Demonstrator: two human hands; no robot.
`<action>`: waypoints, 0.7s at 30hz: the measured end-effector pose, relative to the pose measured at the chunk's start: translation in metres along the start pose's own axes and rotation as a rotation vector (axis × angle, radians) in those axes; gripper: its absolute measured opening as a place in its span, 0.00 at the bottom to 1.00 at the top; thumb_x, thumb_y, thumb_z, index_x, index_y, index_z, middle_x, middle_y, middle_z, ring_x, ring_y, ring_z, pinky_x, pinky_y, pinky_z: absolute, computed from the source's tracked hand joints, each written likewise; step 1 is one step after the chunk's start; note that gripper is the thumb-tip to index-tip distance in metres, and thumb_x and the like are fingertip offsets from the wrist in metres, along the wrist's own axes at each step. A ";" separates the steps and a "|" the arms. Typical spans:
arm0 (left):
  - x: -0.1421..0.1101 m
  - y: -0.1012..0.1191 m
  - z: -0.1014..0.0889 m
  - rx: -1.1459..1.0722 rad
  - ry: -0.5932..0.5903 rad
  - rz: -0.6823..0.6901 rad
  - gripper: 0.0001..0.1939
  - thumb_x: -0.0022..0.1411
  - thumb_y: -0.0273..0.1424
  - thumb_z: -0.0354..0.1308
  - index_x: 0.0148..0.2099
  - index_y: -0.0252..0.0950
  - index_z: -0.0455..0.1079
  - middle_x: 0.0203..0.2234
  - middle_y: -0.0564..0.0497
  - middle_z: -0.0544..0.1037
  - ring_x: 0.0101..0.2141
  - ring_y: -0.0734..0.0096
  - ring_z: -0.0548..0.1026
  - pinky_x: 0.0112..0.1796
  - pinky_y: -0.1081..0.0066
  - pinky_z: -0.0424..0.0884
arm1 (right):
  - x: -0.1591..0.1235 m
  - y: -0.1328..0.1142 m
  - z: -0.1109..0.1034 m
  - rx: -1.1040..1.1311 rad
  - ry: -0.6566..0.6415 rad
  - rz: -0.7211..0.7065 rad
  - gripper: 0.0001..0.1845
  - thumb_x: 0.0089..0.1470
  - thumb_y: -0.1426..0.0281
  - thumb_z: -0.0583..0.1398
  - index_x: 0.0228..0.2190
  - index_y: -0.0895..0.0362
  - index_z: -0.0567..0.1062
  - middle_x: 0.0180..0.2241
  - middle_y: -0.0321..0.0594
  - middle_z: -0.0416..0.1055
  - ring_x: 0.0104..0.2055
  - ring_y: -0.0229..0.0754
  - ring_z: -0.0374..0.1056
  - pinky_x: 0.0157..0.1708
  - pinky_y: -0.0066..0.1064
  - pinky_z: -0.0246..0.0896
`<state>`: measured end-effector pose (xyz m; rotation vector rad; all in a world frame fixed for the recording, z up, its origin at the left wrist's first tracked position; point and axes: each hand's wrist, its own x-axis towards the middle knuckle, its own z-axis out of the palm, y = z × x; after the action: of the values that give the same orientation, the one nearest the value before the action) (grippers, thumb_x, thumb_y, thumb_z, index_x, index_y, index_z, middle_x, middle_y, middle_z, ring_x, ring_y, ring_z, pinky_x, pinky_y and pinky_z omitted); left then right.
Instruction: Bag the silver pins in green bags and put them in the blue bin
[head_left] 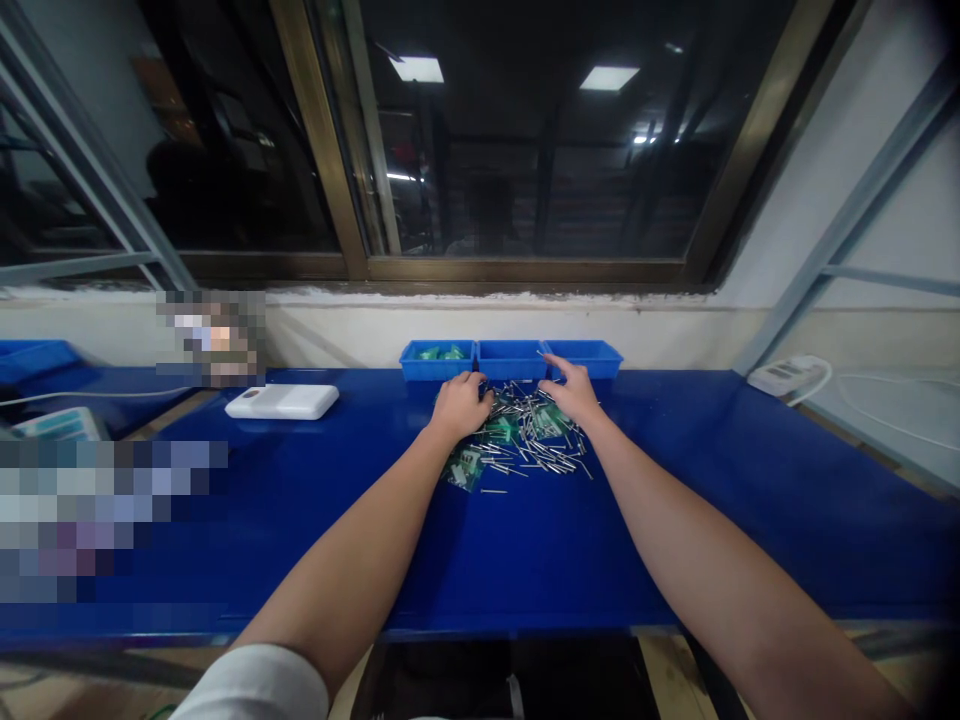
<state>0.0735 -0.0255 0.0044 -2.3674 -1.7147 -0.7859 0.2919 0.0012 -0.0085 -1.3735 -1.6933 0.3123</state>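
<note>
A heap of silvery screws or nails (pixel 556 456) lies on the blue table, mixed with small green-and-clear packets (pixel 465 468). My left hand (pixel 457 405) rests at the heap's left edge, thumb and index finger apart, the other fingertips partly hidden. At its right edge is my right hand (pixel 574 390), with the index finger stretched toward the bins and the thumb apart below it. A small metal tip shows by that index fingertip; whether it is held is unclear. Behind the heap stand a left blue bin (pixel 439 371) containing green packets, a middle bin (pixel 510 368) and a right bin (pixel 600 362).
A white box-like device (pixel 282 402) lies on the blue table (pixel 517 570) to the left. A power strip (pixel 787 375) with a white cable is at the right. Another blue bin (pixel 37 357) stands far left. Metal frames and a window border the table.
</note>
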 end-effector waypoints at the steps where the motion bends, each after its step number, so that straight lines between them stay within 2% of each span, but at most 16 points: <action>1: 0.000 0.000 0.000 -0.003 -0.003 0.000 0.17 0.60 0.35 0.49 0.49 0.34 0.67 0.43 0.44 0.74 0.45 0.60 0.71 0.47 0.64 0.65 | -0.001 -0.002 0.000 -0.073 -0.020 0.000 0.31 0.44 0.64 0.59 0.53 0.50 0.66 0.49 0.38 0.69 0.54 0.51 0.56 0.51 0.43 0.54; 5: 0.001 -0.001 0.002 -0.006 0.003 0.013 0.15 0.60 0.34 0.49 0.47 0.34 0.68 0.42 0.45 0.74 0.45 0.61 0.71 0.46 0.65 0.65 | -0.005 -0.007 0.002 -0.314 -0.105 -0.057 0.36 0.48 0.58 0.57 0.58 0.48 0.59 0.58 0.37 0.59 0.54 0.55 0.52 0.51 0.48 0.50; 8: 0.001 -0.002 0.003 0.006 -0.002 0.016 0.15 0.61 0.33 0.48 0.47 0.35 0.68 0.42 0.45 0.74 0.44 0.62 0.71 0.46 0.65 0.66 | -0.006 -0.008 0.004 -0.407 -0.171 -0.066 0.38 0.49 0.53 0.56 0.60 0.47 0.54 0.62 0.35 0.51 0.55 0.58 0.50 0.50 0.50 0.50; 13: 0.000 0.003 0.001 0.060 -0.044 0.043 0.15 0.61 0.34 0.48 0.47 0.35 0.68 0.42 0.45 0.74 0.45 0.62 0.70 0.47 0.65 0.64 | -0.005 -0.010 0.005 -0.451 -0.209 -0.048 0.38 0.51 0.50 0.51 0.61 0.47 0.51 0.64 0.33 0.46 0.55 0.60 0.49 0.50 0.50 0.50; 21: -0.002 0.008 0.000 0.074 -0.060 0.074 0.14 0.61 0.34 0.48 0.45 0.36 0.68 0.40 0.45 0.75 0.43 0.59 0.71 0.45 0.62 0.64 | -0.005 -0.005 0.009 -0.434 -0.214 -0.022 0.40 0.51 0.48 0.48 0.61 0.48 0.47 0.65 0.37 0.39 0.56 0.63 0.48 0.49 0.53 0.50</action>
<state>0.0802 -0.0300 0.0049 -2.4125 -1.6376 -0.6353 0.2812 -0.0015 -0.0125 -1.6793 -2.0345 0.0798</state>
